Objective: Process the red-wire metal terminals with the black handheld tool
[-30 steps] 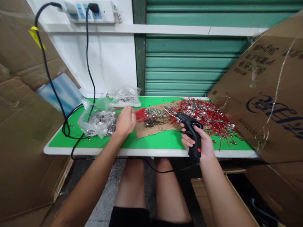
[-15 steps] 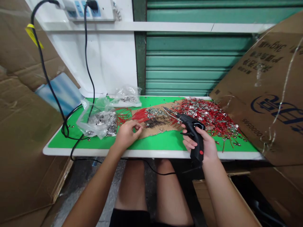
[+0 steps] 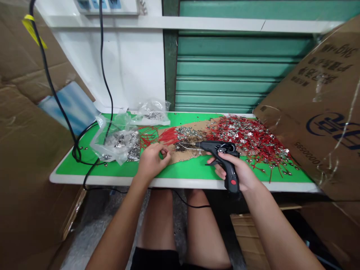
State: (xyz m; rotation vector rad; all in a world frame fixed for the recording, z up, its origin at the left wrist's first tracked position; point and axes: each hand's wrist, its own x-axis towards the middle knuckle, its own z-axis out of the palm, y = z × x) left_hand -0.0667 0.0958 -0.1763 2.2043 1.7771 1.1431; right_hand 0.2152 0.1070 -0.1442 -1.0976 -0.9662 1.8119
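Observation:
My right hand is wrapped around the handle of a black soldering gun. The gun lies level, its thin metal tip and curved feed tube pointing left over the scorched part of a cardboard strip. Just left of that tip, my left hand has thumb and fingers pinched together above the cardboard; anything between them is too small to make out. Behind the hands, red wires lie side by side with small silvery metal pieces at their right ends. A big heap of red wires with metal pieces covers the right side.
Clear plastic bags of small metal parts, one nearer and one farther, sit on the green mat. Black cables hang at left. Large cardboard sheets flank the table, with a green shutter behind.
The soldering gun has tilted down and shifted left, bringing its tip from above the wire heap's edge to near my left hand. My left hand stays pinched in about the same place.

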